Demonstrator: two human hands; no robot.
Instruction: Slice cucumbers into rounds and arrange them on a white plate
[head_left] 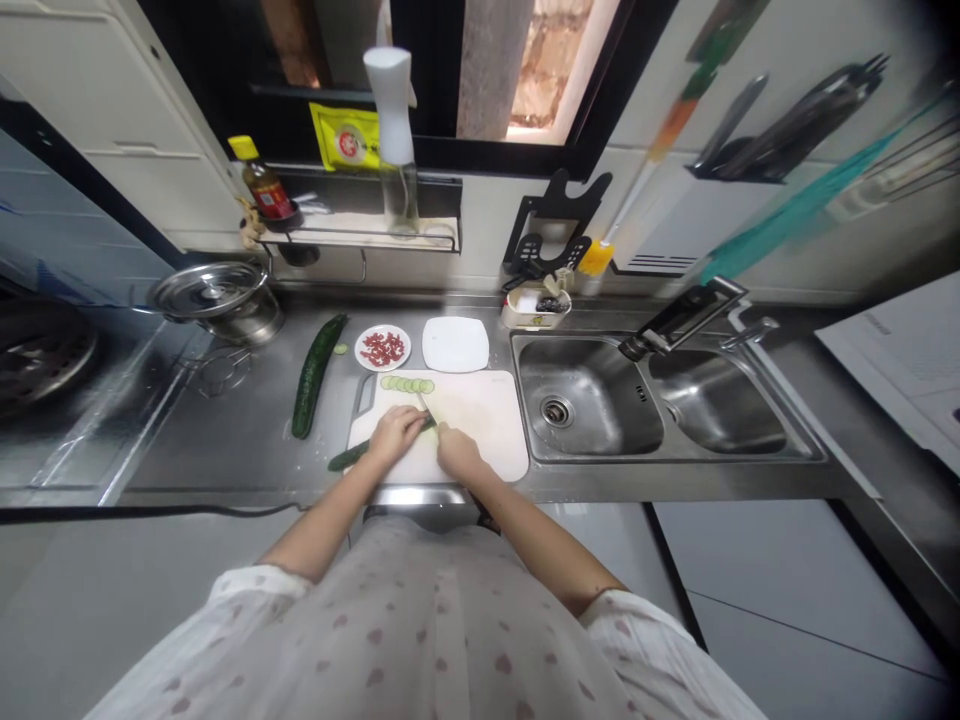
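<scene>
Cut cucumber (349, 456) lies across the near-left corner of the cutting board (487, 420), with its dark end poking off the board's left edge over the tabletop (240, 440). Left hand (396, 432) presses down on it, fingers curled closed over the top. Right hand (457, 452) is just to the right, fingers closed on a knife (427, 410). The handle is hidden in the fist, and the blade angles toward the board's far edge, too small to read well.

Handling, as a judgement: the cucumber is firm, light and round, so it wants to roll, and the skin and cut face are likely slick. It is best held from above, back from the cut end, fingertips tucked.

A row of slices (407, 384) sits along the board's far edge; they look thin and easy to break. A whole cucumber (315, 372) lies left of the board, with a stray slice (341, 349) by its far tip. Behind the board are a red-pieces plate (382, 348) and a white plate (455, 344). The sink (589, 400) is just right of the board, and a lidded pot (214, 295) sits far left of it.

In the way: the slice row lies close to the knife tip, and the left fingers are right beside the blade.
</scene>
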